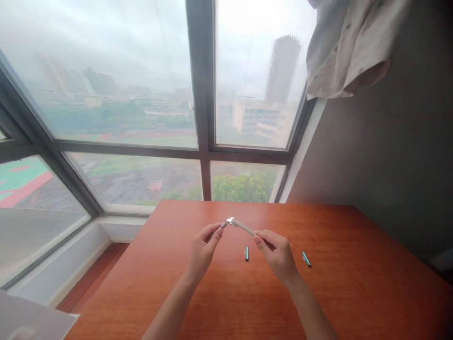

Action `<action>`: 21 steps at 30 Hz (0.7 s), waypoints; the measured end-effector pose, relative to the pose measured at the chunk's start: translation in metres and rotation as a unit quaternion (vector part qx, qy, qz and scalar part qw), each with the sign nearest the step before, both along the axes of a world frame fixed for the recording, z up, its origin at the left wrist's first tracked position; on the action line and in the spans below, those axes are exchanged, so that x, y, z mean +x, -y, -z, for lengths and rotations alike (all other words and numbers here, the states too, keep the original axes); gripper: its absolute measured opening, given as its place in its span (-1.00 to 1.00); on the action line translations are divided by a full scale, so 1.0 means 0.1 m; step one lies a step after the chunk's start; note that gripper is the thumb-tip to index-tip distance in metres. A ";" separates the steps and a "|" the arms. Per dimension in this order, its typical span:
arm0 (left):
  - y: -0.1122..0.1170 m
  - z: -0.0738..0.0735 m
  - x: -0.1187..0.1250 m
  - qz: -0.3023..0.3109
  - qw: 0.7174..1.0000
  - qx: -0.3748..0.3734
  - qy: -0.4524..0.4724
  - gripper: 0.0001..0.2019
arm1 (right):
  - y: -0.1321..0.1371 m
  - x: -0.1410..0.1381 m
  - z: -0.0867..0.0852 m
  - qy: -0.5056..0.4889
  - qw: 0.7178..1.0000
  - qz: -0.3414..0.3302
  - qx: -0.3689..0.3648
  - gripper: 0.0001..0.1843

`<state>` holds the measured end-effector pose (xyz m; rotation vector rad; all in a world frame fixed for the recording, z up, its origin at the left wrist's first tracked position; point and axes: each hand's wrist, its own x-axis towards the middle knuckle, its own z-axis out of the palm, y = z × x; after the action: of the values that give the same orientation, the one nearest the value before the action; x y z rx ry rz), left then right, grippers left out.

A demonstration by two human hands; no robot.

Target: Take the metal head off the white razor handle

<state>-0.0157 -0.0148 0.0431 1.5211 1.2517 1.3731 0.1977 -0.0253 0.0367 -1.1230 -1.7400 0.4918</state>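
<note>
Both my hands are raised over the middle of a reddish-brown wooden table [354,283]. My right hand [278,252] pinches the lower end of a slim pale stick-like object [243,227] with a silvery tip. My left hand [203,248] pinches that silvery tip end from the left. The object slants up to the left between the two hands. Two small teal cylinders lie on the table: one [247,253] between my hands, the other [306,259] just right of my right hand.
A large window [198,94] with dark frames stands behind the table's far edge, with a low sill ledge [71,264] to the left. A grey wall [389,156] borders the right side, with pale dotted cloth [347,47] hanging above.
</note>
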 end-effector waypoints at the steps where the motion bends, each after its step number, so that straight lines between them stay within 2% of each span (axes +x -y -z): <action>1: 0.00 -0.01 -0.01 -0.002 1.000 0.002 -0.002 -0.70 | 0.00 0.00 0.00 0.005 1.000 0.001 0.003 -0.65; 10: -0.02 -0.03 -0.05 -0.002 0.999 0.033 -0.022 -0.74 | -0.03 0.06 0.05 0.046 0.999 0.014 0.015 -0.67; 16: -0.02 -0.01 -0.05 -0.008 1.000 0.023 -0.018 -0.73 | -0.04 0.06 0.05 0.058 0.998 0.023 0.018 -0.67; 21: -0.02 0.00 -0.04 -0.012 1.000 0.005 -0.009 -0.72 | -0.04 0.06 0.05 0.027 0.999 0.026 0.013 -0.69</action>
<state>-0.0193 -0.0127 0.0431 1.5325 1.2793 1.3874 0.2034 -0.0217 0.0321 -1.1684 -1.7546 0.4092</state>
